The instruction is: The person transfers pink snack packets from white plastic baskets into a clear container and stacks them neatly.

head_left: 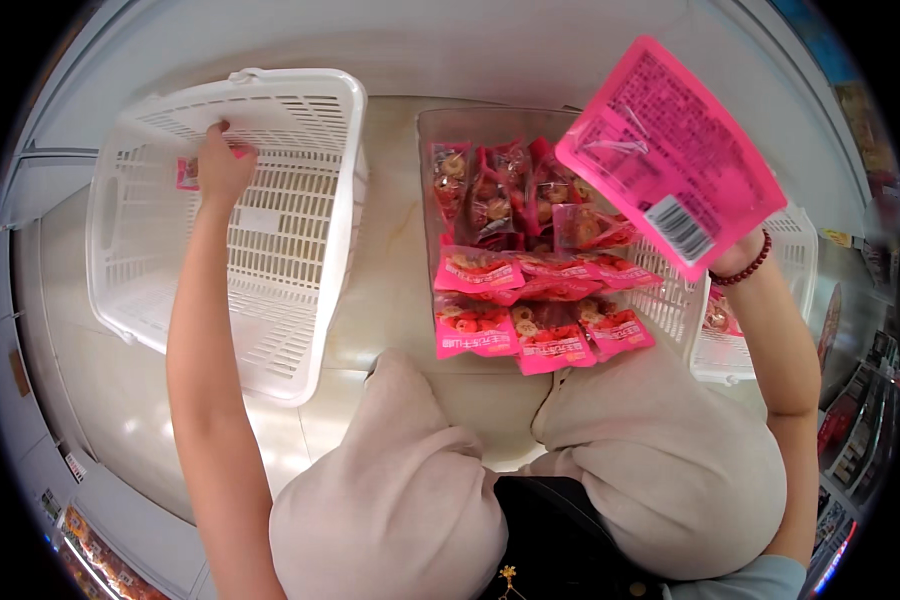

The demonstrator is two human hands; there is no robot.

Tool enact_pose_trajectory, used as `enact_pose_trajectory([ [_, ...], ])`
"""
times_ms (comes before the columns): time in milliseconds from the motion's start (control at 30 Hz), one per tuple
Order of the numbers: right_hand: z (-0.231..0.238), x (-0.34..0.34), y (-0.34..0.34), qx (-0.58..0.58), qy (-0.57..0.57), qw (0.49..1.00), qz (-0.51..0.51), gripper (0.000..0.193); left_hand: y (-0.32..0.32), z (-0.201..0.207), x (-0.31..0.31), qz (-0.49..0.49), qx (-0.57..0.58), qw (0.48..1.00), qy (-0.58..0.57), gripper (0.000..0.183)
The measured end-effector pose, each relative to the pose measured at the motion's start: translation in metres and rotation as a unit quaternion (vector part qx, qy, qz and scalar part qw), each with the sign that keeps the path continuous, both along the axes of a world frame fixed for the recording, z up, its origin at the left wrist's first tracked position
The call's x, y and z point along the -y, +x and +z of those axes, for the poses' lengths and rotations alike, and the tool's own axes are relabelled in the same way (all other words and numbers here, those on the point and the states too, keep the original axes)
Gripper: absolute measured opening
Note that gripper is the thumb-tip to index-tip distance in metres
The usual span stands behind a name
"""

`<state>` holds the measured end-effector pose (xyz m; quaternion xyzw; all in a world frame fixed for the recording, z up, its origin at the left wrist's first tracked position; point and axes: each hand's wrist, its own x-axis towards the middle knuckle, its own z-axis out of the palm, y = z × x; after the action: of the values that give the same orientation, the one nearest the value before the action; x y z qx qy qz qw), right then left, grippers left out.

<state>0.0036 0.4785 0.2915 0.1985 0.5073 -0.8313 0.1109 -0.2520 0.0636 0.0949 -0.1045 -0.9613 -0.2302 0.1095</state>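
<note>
At the left, my left hand reaches down inside a white slatted plastic basket. Its fingers are closed on a small pink snack packet, mostly covered by the hand. My right hand, with a dark red bead bracelet on the wrist, holds up a large-looking pink snack packet, its printed back and barcode facing me. That packet hides most of the fingers. Below and left of it, several pink packets with clear windows showing ring-shaped pieces fill a see-through bin.
A second white basket stands at the right, partly behind my right arm, with pink packets in it. My knees are close to the bin. A pale wall panel rises behind; stocked shelves line the far right.
</note>
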Motion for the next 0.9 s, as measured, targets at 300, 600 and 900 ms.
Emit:
enact_pose_trajectory([
  [300,0.008,0.016,0.0,0.081,0.168,0.978,0.097,0.035,0.027,-0.032,0.026,-0.065,-0.04,0.949,-0.307,0.033],
  [600,0.012,0.021,0.011,0.099,0.256,0.955,0.117,0.029,0.03,-0.017,0.074,-0.048,-0.05,0.927,-0.369,0.018],
  [900,0.011,0.018,0.018,0.056,0.143,0.986,0.066,0.031,0.015,0.044,0.095,0.2,-0.059,0.967,-0.145,0.024],
])
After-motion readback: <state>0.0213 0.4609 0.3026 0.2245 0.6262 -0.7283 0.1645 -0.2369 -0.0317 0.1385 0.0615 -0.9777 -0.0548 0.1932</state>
